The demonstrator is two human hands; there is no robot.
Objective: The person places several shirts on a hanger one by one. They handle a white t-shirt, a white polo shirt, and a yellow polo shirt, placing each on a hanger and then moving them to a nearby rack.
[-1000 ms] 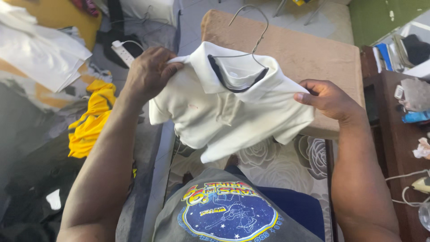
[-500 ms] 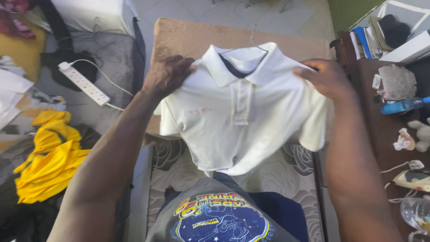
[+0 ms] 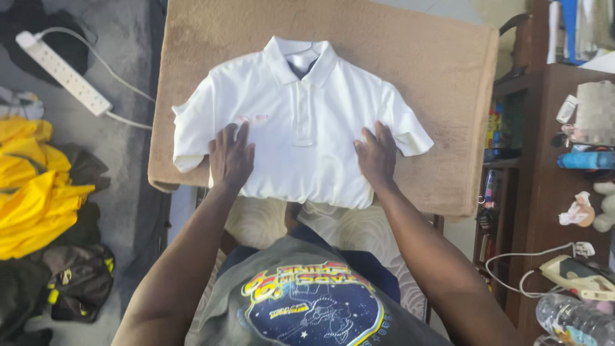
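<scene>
White polo shirt (image 3: 301, 122), laid flat, front up, on a tan towel-covered board (image 3: 442, 70)

Left hand (image 3: 231, 157) and right hand (image 3: 377, 154) are pressed palm-down, fingers spread and gripping nothing, on the lower left and right of the shirt front; collar is turned away from the person, a wire hanger partly seen inside it; white power strip (image 3: 61, 72) and yellow garment (image 3: 35, 192) are noted on the floor at left, an iron (image 3: 576, 274) on the brown shelf unit at right

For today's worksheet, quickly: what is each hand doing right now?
Left hand: open, flat on the white polo shirt.
Right hand: open, flat on the shirt, holding nothing.
</scene>
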